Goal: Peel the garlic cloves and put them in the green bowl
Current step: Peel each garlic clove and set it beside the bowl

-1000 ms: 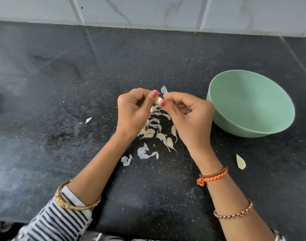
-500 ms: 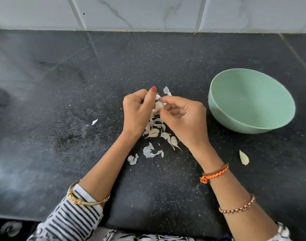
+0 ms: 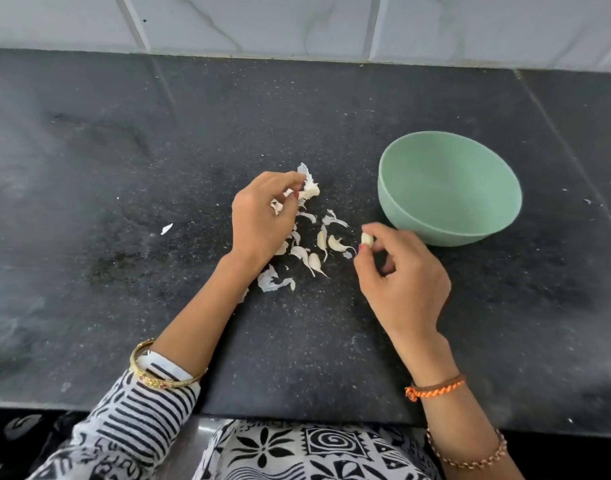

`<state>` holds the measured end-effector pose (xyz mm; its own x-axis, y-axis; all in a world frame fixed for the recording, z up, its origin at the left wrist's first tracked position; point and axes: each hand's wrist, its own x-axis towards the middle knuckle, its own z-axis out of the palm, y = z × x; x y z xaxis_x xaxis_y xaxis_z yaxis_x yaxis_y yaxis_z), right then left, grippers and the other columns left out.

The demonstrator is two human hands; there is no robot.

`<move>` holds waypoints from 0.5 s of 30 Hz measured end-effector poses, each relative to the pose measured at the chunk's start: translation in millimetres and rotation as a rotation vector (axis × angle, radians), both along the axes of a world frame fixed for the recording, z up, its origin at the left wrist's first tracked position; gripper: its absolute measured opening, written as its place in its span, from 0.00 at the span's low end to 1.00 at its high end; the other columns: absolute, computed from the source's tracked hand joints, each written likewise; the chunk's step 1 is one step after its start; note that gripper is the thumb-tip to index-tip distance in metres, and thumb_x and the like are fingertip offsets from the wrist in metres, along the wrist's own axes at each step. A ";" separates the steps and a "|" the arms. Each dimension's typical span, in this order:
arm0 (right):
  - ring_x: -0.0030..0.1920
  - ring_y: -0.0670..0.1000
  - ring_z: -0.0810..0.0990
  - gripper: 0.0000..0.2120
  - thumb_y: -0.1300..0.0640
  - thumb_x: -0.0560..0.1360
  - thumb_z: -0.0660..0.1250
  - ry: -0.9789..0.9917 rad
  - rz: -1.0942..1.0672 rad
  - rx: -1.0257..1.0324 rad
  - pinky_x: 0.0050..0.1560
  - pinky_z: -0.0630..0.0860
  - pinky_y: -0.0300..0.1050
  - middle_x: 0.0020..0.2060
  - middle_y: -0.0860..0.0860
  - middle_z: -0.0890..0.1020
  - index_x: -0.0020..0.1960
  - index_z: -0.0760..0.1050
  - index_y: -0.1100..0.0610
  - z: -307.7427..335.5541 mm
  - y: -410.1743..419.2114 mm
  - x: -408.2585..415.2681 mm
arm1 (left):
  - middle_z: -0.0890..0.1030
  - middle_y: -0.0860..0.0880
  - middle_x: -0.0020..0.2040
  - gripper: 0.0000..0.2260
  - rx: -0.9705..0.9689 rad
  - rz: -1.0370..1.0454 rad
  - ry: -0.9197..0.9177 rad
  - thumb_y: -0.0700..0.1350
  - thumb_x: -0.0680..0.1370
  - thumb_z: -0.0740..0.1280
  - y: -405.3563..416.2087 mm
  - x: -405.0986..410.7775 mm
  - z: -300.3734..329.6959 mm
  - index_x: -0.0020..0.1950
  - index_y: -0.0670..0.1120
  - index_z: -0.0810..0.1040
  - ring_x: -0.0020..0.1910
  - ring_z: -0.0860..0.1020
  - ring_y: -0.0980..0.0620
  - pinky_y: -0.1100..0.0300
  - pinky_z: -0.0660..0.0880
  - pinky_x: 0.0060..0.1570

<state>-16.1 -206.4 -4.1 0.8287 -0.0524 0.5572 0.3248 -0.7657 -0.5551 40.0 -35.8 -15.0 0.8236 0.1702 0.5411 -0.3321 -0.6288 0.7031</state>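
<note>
At three o'clock of the peel litter (image 3: 311, 251), my right hand (image 3: 397, 282) pinches a peeled clove (image 3: 367, 239) just beside the green bowl (image 3: 470, 216). I should lift it over the rim, then release. My left hand (image 3: 262, 216) pinches the unpeeled cluster (image 3: 310, 192).

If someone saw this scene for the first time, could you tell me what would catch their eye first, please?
Probably the green bowl at right on the dark countertop, with nothing visible inside it. Next, the right hand pinching a peeled garlic clove beside the bowl's near rim. Then the left hand holding the garlic bulb over the scattered white peels at centre.
</note>
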 end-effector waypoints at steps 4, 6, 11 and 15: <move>0.26 0.46 0.67 0.08 0.54 0.70 0.62 0.024 -0.153 -0.041 0.25 0.55 0.31 0.30 0.47 0.77 0.44 0.80 0.53 -3.5 -20.5 -20.0 | 0.82 0.50 0.44 0.10 0.067 0.008 0.013 0.36 0.72 0.65 -6.9 -1.8 3.0 0.49 0.42 0.82 0.38 0.74 0.58 0.77 0.67 0.36; 0.25 0.48 0.69 0.07 0.55 0.70 0.63 0.034 -0.239 -0.032 0.25 0.56 0.31 0.28 0.48 0.77 0.42 0.79 0.53 -3.6 -31.4 -26.6 | 0.83 0.49 0.44 0.09 0.056 0.019 0.047 0.37 0.72 0.65 -8.7 -3.5 5.6 0.49 0.42 0.83 0.37 0.75 0.58 0.73 0.69 0.37; 0.27 0.51 0.72 0.04 0.57 0.69 0.66 0.079 -0.365 0.029 0.26 0.61 0.36 0.30 0.48 0.79 0.43 0.78 0.53 -3.8 -42.4 -36.8 | 0.83 0.47 0.44 0.09 0.044 0.010 0.109 0.41 0.73 0.65 -9.5 -6.5 9.3 0.50 0.43 0.83 0.40 0.77 0.51 0.59 0.73 0.44; 0.32 0.49 0.69 0.04 0.58 0.70 0.68 0.174 -0.427 0.036 0.28 0.55 0.33 0.36 0.49 0.80 0.46 0.77 0.54 -6.8 -45.4 -41.1 | 0.83 0.47 0.46 0.10 0.097 -0.021 0.143 0.41 0.73 0.64 -12.2 -9.6 6.9 0.50 0.43 0.83 0.43 0.77 0.48 0.58 0.72 0.45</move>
<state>-57.2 -251.7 -10.9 0.8097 -0.4264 0.4032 -0.1162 -0.7900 -0.6020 30.5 -48.0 -8.0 0.8962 0.1047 0.4311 -0.2465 -0.6903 0.6802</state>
